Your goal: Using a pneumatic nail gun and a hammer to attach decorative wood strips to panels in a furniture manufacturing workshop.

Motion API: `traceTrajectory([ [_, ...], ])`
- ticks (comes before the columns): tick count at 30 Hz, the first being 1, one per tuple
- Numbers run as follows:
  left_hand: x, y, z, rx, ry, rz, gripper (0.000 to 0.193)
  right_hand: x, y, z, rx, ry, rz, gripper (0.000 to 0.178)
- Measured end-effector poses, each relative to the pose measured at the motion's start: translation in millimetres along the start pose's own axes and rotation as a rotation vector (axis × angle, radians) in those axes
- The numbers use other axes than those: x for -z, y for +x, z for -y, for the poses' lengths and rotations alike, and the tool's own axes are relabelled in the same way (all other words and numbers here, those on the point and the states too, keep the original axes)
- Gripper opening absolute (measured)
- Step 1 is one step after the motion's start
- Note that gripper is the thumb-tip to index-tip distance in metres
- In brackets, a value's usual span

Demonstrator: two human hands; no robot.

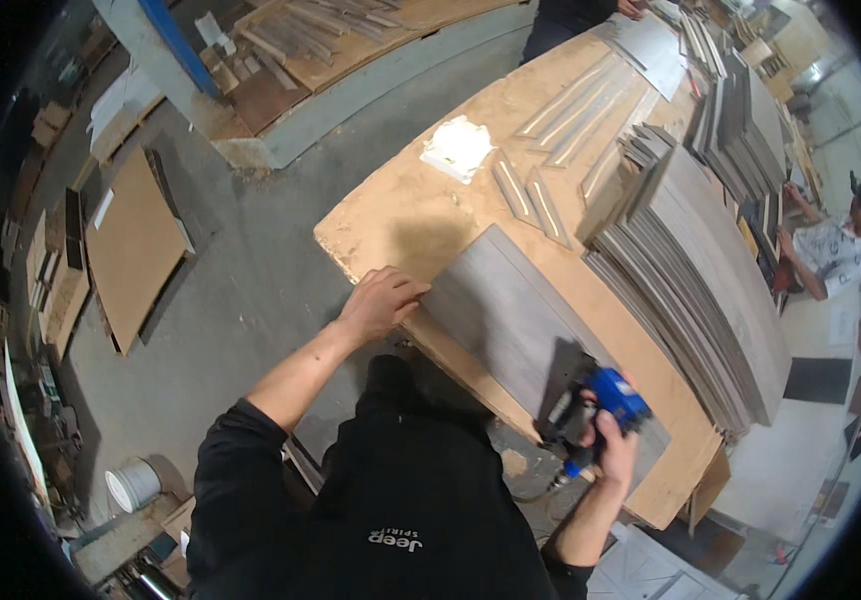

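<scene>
A flat grey wood-grain panel (pixel 511 300) lies on the tan worktable along its near edge. My left hand (pixel 386 302) is closed at the panel's left end, its fingertips curled over the corner by the table edge. In my right hand (pixel 611 440) is a blue and black air nail gun (pixel 616 395), gripped by its handle. An air hose fitting (pixel 566 475) is attached at its lower end. The tool is over the panel's right part; whether its nose touches the panel is hidden.
A tall stack of grey panels (pixel 701 270) stands behind the work panel. Narrow strips (pixel 591 105) and a white patch (pixel 458 148) are farther up the tabletop (pixel 371 220). One person (pixel 831 250) works at the right, another (pixel 576 20) at the far end. A white bucket (pixel 134 485) sits lower left.
</scene>
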State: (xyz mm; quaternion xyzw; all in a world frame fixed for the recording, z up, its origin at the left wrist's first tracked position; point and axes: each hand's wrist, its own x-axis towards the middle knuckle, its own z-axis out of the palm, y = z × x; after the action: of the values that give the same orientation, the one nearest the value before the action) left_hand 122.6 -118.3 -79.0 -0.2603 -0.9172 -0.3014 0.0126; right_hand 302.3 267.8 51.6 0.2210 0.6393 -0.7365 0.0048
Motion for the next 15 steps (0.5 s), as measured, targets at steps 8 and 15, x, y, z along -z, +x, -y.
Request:
traceTrajectory([
  [8, -13, 1, 36, -0.041, -0.144, 0.059, 0.028, -196, 78, 19, -0.311, -0.397, 0.469, 0.066],
  [15, -9, -3, 35, -0.163, -0.145, -0.143, 0.026, -225, 95, 5, -0.328, -0.495, 0.499, 0.065],
])
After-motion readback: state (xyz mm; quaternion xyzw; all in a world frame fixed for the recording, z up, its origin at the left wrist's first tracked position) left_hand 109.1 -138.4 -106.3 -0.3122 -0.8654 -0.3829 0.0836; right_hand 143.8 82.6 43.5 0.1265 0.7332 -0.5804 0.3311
